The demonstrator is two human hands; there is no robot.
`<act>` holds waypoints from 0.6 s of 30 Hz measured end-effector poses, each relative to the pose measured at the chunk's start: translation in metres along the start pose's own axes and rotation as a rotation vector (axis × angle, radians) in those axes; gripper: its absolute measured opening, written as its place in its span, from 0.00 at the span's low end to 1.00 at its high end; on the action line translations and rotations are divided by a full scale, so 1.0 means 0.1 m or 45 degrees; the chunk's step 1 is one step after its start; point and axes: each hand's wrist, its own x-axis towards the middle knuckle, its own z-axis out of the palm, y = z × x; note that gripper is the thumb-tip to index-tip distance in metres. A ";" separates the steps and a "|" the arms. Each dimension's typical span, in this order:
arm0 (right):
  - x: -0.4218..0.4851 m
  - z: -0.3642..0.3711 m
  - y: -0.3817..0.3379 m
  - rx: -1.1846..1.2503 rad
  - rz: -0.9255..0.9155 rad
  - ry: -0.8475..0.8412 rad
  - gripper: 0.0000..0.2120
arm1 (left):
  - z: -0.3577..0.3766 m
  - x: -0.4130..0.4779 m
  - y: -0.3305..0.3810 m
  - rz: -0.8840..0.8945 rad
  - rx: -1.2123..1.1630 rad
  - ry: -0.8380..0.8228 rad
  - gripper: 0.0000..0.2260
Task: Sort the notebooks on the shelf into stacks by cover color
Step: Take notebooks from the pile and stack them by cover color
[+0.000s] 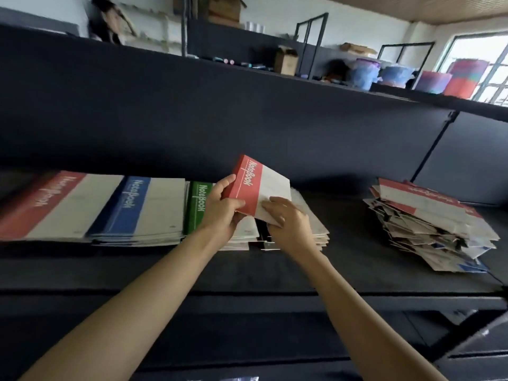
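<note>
Far left of the raised notebook, three flat stacks of glossy rectangular notebooks lie on the matte black shelf (pixel 357 270): a red stack (pixel 41 207), a blue stack (pixel 132 210) and a green stack (pixel 199 204). The left hand (pixel 222 207) curls round the raised notebook (pixel 255 185) at its red band. The right hand (pixel 286 218) pinches its white lower edge. Under it lies a low stack (pixel 316 229). Well to its right is one ragged, splayed pile (pixel 428 229).

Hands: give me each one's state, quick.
Left hand: holding the red notebook by its red band.
Right hand: holding the same notebook at its white part.
</note>
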 end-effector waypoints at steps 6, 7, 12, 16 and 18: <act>0.06 0.72 -0.95 0.043 -0.105 -0.111 0.17 | -1.19 -0.12 0.59 0.253 0.591 0.052 0.23; 0.05 0.84 -1.12 0.035 -0.128 -0.135 0.16 | -1.39 -0.14 0.69 0.315 0.725 0.044 0.22; -0.03 1.58 -1.84 0.058 -0.259 -0.230 0.13 | -2.38 -0.21 1.16 0.474 1.356 0.056 0.15; -0.04 2.05 -2.27 -0.017 -0.308 -0.262 0.11 | -3.05 -0.24 1.35 0.498 1.749 0.045 0.14; -0.03 2.19 -2.45 -0.078 -0.296 -0.294 0.12 | -3.29 -0.21 1.39 0.482 1.869 0.045 0.13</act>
